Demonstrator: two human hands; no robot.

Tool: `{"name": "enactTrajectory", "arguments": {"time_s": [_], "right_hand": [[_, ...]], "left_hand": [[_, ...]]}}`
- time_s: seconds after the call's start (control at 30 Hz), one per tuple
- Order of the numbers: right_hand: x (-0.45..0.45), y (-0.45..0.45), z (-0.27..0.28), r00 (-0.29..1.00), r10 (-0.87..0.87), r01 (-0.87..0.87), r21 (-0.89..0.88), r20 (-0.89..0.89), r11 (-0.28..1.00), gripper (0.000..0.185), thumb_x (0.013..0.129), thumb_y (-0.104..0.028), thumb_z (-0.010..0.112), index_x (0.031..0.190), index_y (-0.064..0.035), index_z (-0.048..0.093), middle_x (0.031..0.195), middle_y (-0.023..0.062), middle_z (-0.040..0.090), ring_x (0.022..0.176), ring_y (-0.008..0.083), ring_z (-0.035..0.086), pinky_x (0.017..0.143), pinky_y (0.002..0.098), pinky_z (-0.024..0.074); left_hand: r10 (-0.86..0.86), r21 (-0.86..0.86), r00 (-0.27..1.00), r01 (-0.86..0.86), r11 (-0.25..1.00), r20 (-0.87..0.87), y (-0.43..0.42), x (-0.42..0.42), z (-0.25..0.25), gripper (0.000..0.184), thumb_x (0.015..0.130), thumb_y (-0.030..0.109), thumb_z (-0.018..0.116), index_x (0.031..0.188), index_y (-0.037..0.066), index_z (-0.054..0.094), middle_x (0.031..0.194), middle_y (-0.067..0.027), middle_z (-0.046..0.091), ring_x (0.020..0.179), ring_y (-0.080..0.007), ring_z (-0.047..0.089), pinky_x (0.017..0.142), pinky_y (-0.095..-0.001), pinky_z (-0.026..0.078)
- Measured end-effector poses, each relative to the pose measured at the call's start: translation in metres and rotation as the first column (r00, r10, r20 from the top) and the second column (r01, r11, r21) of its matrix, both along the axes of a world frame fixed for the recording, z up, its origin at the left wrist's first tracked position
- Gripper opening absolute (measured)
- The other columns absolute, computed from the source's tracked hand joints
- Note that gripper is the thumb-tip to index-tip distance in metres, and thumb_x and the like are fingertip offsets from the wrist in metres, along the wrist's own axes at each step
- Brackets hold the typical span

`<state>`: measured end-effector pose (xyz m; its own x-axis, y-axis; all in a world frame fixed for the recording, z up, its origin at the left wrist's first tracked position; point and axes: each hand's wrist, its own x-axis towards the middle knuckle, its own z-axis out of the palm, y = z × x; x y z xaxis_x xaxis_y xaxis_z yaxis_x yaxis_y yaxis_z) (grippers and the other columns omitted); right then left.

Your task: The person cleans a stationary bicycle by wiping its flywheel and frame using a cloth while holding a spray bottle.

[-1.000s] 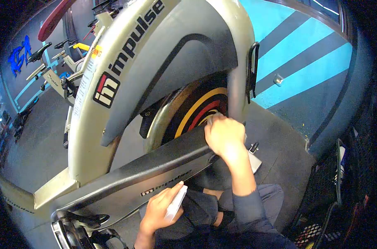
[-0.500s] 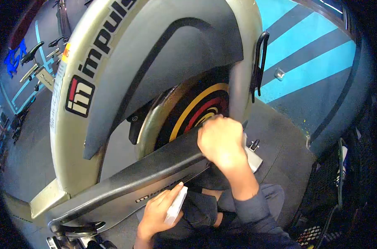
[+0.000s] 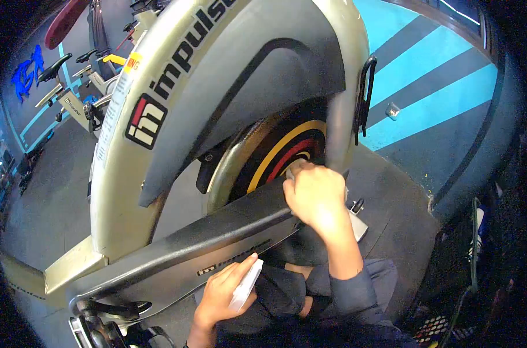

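My left hand [image 3: 222, 293] is closed around a small white, flat-sided, box-like object [image 3: 246, 285], held beside the lower cover of the spin bike. What the object is does not show. Near the far end of the long dark chain guard [image 3: 176, 252], my right hand [image 3: 317, 196] is bent into a fist close to the flywheel [image 3: 275, 152]. A bit of something pale [image 3: 297, 168] shows at its fingertips, too small to name. Yellow and red rings mark the flywheel, which sits under the grey shroud [image 3: 263, 75] of the bike frame [image 3: 110, 191].
More exercise bikes [image 3: 72, 104] stand at the back left. On the right are a blue striped wall [image 3: 426, 81] and a dark mesh item [image 3: 449, 278]. A black wire holder [image 3: 365, 98] is fixed to the frame. My bent legs [image 3: 379, 278] are under my arms.
The bike frame appears shifted right and slightly lower as the view turns left. My right hand has moved a little right and down in the view; my left hand still grips the white object.
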<state>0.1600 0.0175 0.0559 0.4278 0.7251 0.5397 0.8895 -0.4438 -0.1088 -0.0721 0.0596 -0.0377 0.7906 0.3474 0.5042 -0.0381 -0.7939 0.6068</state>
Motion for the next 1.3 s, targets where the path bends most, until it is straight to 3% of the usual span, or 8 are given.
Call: {"name": "enactTrajectory", "arguments": {"time_s": [0.23,0.37,0.6,0.73,0.9,1.07,1.23,1.3], "right_hand": [[-0.079,-0.016,-0.001,0.969,0.214,-0.220,0.031,0.122,0.975,0.037,0.079,-0.022,0.056,0.104,0.0032,0.066,0.109,0.0213,0.066,0.095,0.0303,0.066,0.078,0.0379,0.0544],[-0.138,-0.018,0.001,0.881,0.451,-0.462,0.057,0.144,0.885,0.047,0.078,-0.029,0.061,0.113,0.0023,0.064,0.120,0.0187,0.062,0.111,0.0271,0.061,0.074,0.0328,0.0530],[-0.139,-0.006,-0.009,0.763,0.636,-0.640,0.274,0.117,0.718,0.047,0.074,-0.028,0.065,0.115,-0.0032,0.064,0.121,0.0112,0.063,0.109,0.0206,0.060,0.068,0.0286,0.0495],[-0.103,-0.011,-0.009,0.801,0.586,-0.598,0.199,0.124,0.776,0.044,0.075,-0.026,0.065,0.114,-0.0071,0.066,0.117,0.0077,0.064,0.109,0.0192,0.060,0.068,0.0281,0.0502],[-0.031,-0.019,-0.006,0.867,0.495,-0.499,0.153,0.065,0.853,0.031,0.081,-0.025,0.058,0.103,-0.0039,0.066,0.109,0.0118,0.067,0.097,0.0250,0.065,0.072,0.0382,0.0550],[0.031,-0.028,-0.006,0.976,0.196,-0.182,0.140,-0.096,0.973,0.028,0.082,-0.024,0.054,0.096,-0.0037,0.068,0.100,0.0127,0.069,0.091,0.0289,0.067,0.078,0.0402,0.0543],[0.016,-0.022,-0.010,0.979,0.191,-0.197,0.095,0.068,0.976,0.027,0.079,-0.021,0.056,0.096,-0.0035,0.068,0.102,0.0137,0.068,0.092,0.0282,0.067,0.078,0.0390,0.0546],[-0.004,-0.019,-0.011,0.927,0.337,-0.362,0.158,0.164,0.919,0.028,0.077,-0.021,0.058,0.095,-0.0020,0.067,0.103,0.0146,0.068,0.093,0.0274,0.067,0.078,0.0385,0.0547]], "left_hand": [[0.011,0.053,1.000,-0.011,0.999,-0.012,0.001,-0.002,-0.006,0.072,0.062,0.014,0.075,0.130,0.005,0.052,0.103,-0.0188,0.064,0.092,-0.0350,0.063,0.080,-0.0409,0.051],[-0.073,0.014,0.992,0.075,0.997,-0.105,0.010,-0.020,-0.064,0.067,0.063,0.020,0.076,0.126,0.007,0.056,0.109,-0.0207,0.062,0.096,-0.0363,0.062,0.082,-0.0425,0.051],[0.018,0.035,0.996,-0.015,0.999,-0.085,0.007,-0.016,-0.052,0.069,0.063,0.017,0.076,0.127,0.006,0.054,0.110,-0.0208,0.062,0.096,-0.0364,0.063,0.083,-0.0421,0.051],[0.075,0.054,0.997,-0.073,0.996,-0.036,0.004,-0.012,-0.031,0.070,0.063,0.016,0.075,0.128,0.006,0.053,0.110,-0.0209,0.062,0.096,-0.0364,0.063,0.083,-0.0419,0.051],[0.015,0.012,0.999,-0.015,1.000,-0.030,0.000,-0.001,0.002,0.077,0.062,0.005,0.072,0.135,0.003,0.047,0.114,-0.0193,0.062,0.098,-0.0352,0.063,0.085,-0.0396,0.051],[0.000,-0.036,1.000,-0.001,0.999,-0.031,0.003,0.000,-0.005,0.078,0.062,0.004,0.070,0.136,0.004,0.046,0.116,-0.0171,0.062,0.098,-0.0342,0.063,0.084,-0.0394,0.051],[-0.010,-0.036,1.000,0.009,0.999,-0.023,0.003,-0.002,-0.005,0.079,0.062,0.005,0.071,0.136,0.003,0.046,0.116,-0.0173,0.062,0.097,-0.0346,0.063,0.085,-0.0395,0.052],[-0.020,-0.027,1.000,0.020,0.999,0.005,0.004,-0.003,-0.004,0.079,0.062,0.005,0.071,0.136,0.003,0.046,0.115,-0.0173,0.062,0.097,-0.0348,0.063,0.084,-0.0396,0.052]]}}
